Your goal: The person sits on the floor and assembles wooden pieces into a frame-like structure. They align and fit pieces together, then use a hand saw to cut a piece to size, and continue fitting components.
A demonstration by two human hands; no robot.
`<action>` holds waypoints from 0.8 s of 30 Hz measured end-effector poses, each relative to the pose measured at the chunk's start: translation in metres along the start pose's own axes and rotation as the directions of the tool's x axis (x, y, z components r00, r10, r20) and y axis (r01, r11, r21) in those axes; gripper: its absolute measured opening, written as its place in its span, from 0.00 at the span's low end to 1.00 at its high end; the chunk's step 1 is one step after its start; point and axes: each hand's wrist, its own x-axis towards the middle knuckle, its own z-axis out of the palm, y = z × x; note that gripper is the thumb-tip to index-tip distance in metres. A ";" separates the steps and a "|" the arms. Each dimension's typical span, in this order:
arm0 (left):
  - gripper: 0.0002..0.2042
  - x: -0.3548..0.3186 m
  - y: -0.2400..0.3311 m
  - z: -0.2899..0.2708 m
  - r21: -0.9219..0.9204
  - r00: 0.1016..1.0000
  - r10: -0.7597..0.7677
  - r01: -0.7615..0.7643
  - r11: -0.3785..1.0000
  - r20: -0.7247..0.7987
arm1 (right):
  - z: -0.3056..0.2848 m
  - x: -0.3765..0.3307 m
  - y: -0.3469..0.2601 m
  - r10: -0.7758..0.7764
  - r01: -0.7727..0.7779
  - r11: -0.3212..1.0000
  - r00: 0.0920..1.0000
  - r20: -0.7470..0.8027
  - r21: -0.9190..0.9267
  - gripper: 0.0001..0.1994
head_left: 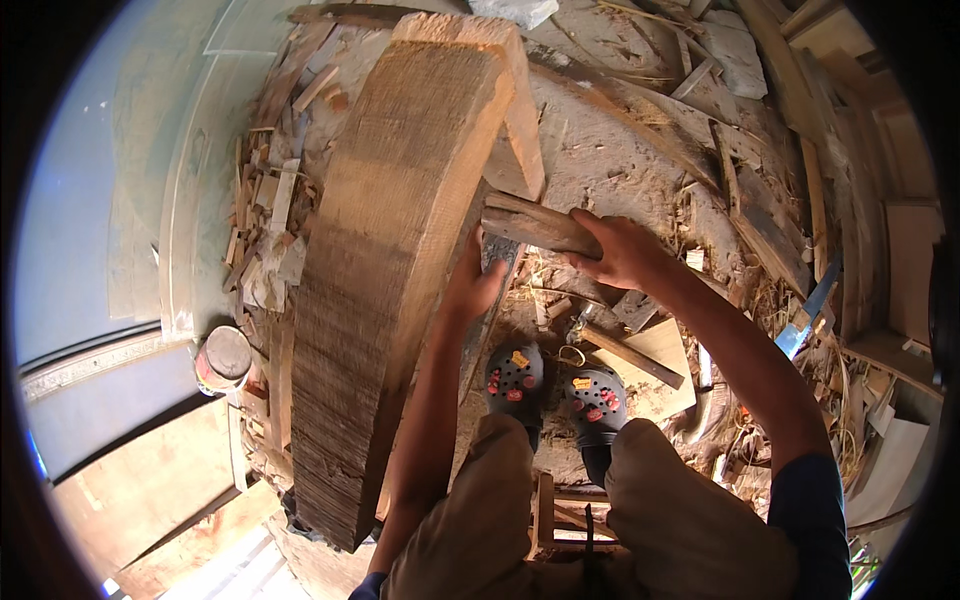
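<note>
A thick, rough-sawn wooden beam (370, 230) slants across the left middle, its far end resting against a lighter wood piece (520, 150). Just right of the beam, my left hand (474, 282) is closed around a dark, narrow flat piece (498, 252) whose kind I cannot make out; its fingers are partly hidden. My right hand (622, 254) grips one end of a short, weathered wooden block (540, 222) with a groove along it. The block's other end lies over the top of the dark piece; whether they touch I cannot tell.
By my feet lie a hammer (632, 355) with a wooden handle and a thin plywood sheet (665, 385). A handsaw (808, 312) with a blue blade is at the right. Wood scraps (262, 205) and a small bucket (223, 358) are left of the beam.
</note>
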 end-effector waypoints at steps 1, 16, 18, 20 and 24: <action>0.38 0.005 -0.001 0.003 -0.245 0.996 -0.068 0.050 0.968 -0.066 | 0.002 -0.001 0.003 0.010 -0.010 1.000 1.000 -0.002 0.006 0.32; 0.25 0.035 0.053 0.042 -0.255 0.858 -0.278 0.179 0.950 -0.432 | 0.001 -0.001 0.009 0.016 -0.018 0.997 0.999 0.032 0.071 0.39; 0.24 0.036 0.043 0.039 -0.300 0.876 -0.266 0.148 0.942 -0.403 | 0.001 -0.001 0.010 0.003 -0.006 0.997 1.000 0.031 0.079 0.39; 0.24 0.037 0.041 0.036 -0.298 0.877 -0.278 0.165 0.940 -0.392 | -0.002 -0.001 0.010 0.011 -0.017 0.996 0.998 0.059 0.089 0.40; 0.25 0.040 0.038 0.032 -0.347 0.879 -0.330 0.207 0.915 -0.344 | 0.006 -0.001 0.014 -0.011 0.012 1.000 1.000 -0.014 0.020 0.40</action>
